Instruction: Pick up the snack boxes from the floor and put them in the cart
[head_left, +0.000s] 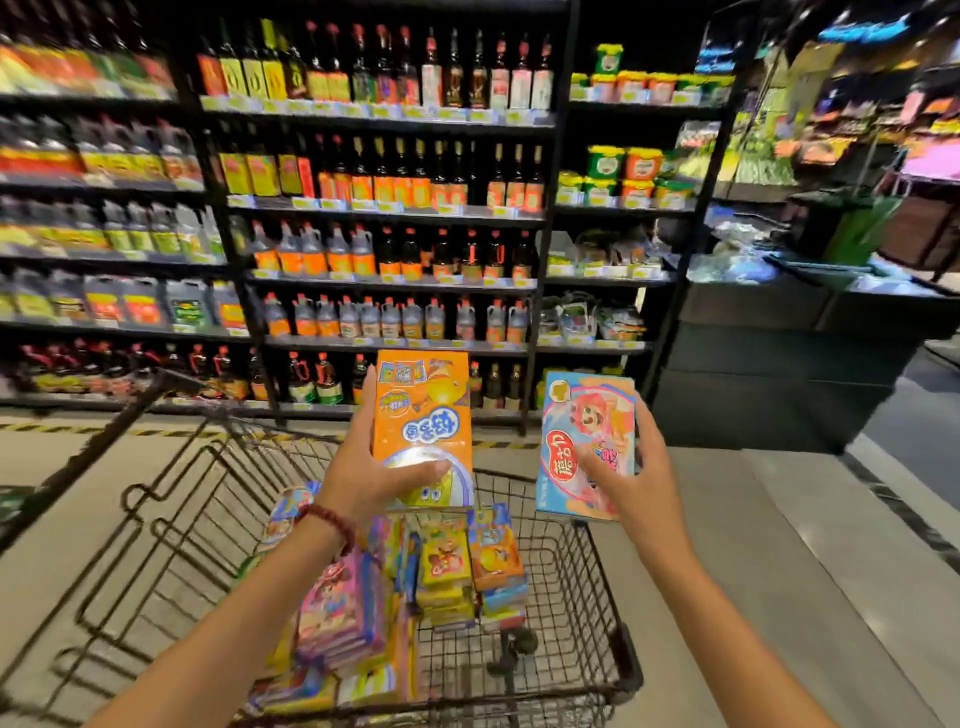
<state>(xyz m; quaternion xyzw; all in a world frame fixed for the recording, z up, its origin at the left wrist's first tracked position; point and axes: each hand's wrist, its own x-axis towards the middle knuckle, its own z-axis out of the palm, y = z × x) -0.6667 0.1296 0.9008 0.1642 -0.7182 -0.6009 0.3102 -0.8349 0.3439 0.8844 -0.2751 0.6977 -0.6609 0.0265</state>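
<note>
My left hand (363, 467) grips an orange snack box (422, 410), held upright above the far end of the wire cart (587, 597). My right hand (634, 478) holds a light-blue and pink snack box (582, 415) upright, over the cart's far right corner. Inside the cart lie several colourful snack boxes (452, 566), stacked in piles toward the left and middle of the basket.
Dark shelves of sauce bottles (384, 249) fill the wall ahead, behind a yellow-black floor stripe (52, 428). A dark counter (789, 364) stands at the right. The cart's raised child-seat flap (171, 499) sticks out to the left. Beige tile floor (779, 571) surrounds the cart.
</note>
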